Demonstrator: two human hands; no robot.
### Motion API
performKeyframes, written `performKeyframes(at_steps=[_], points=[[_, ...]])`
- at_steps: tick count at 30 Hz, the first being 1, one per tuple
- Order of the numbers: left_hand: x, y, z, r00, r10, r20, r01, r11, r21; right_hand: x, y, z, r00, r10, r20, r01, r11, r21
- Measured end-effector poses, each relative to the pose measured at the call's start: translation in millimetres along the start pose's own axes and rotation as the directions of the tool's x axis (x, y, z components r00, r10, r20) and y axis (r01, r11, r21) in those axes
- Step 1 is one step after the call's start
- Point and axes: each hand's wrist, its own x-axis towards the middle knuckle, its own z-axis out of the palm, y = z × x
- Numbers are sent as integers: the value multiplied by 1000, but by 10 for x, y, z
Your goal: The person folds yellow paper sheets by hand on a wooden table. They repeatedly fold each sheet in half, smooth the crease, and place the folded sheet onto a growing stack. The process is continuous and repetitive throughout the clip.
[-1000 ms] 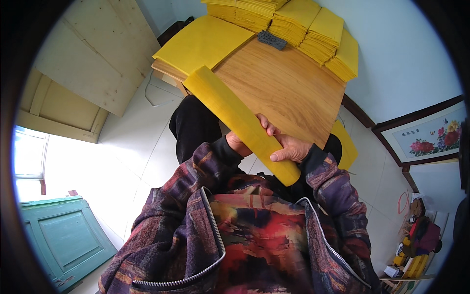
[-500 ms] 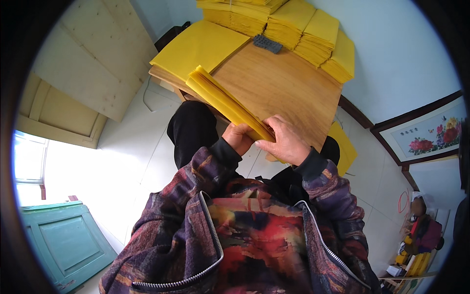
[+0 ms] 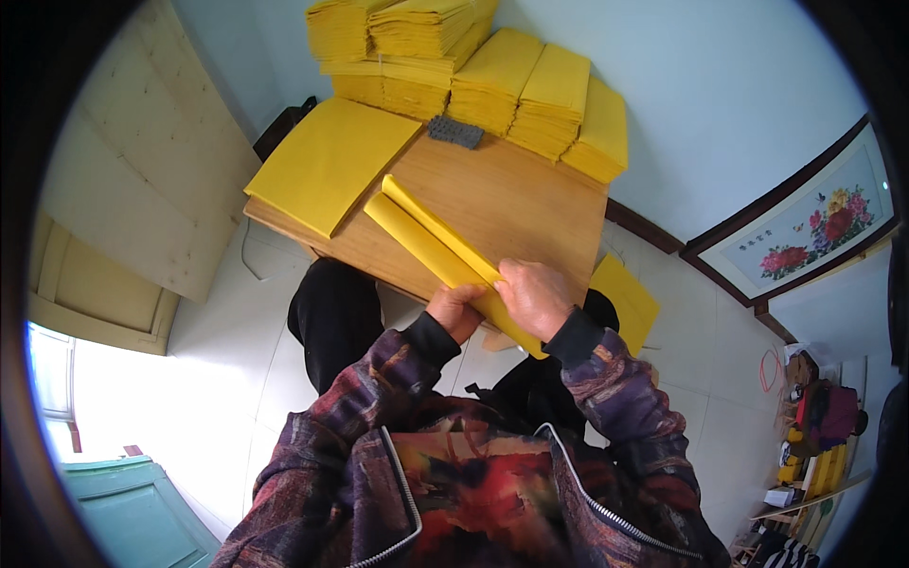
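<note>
1. We see both hands on a folded bundle of yellow paper at the near edge of the wooden table
2. Left hand is curled shut around the bundle's near end from below/left; right hand is pressed over the same end, fingers closed on top of the paper
3. Step in hand, as we judge it: folding or creasing the sheet stack into a long narrow strip, with the near end pinched
4. Next move, as we judge it, calls for a firm press along the fold and keeping the layers aligned so they do not fan apart
5. Long axis of the bundle runs diagonally: near end at the hands, far end pointing away and to the person's left, toward the flat yellow sheet pile
6. The far part rests on the table; the near end overhangs its edge, above the lap
7. Stacks of folded yellow paper line the table's far side, with a small grey block just in front of them
8. Another yellow sheet lies lower right, beyond the table edge
</note>
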Motion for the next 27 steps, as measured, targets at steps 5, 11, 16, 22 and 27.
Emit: performKeyframes(at_steps=[5,11,16,22,27], points=[[248,-112,53,992,-124,22,123,992,8,350,469,-216,992,69,106,-72,997,24],[-177,-149,-10,921,-384,66,366,911,190,948,1170,-84,949,174,264,-130,976,-177],[-511,-14,-16,869,-457,189,344,834,432,1200,1462,63,941,228,251,-157,949,-274],[-553,216,263,954,-102,280,-199,482,854,1405,1676,94,972,155,179,-101,954,-282],[-462,308,362,813,140,565,-503,-318,804,1606,1786,83,971,123,205,-34,919,-393]])
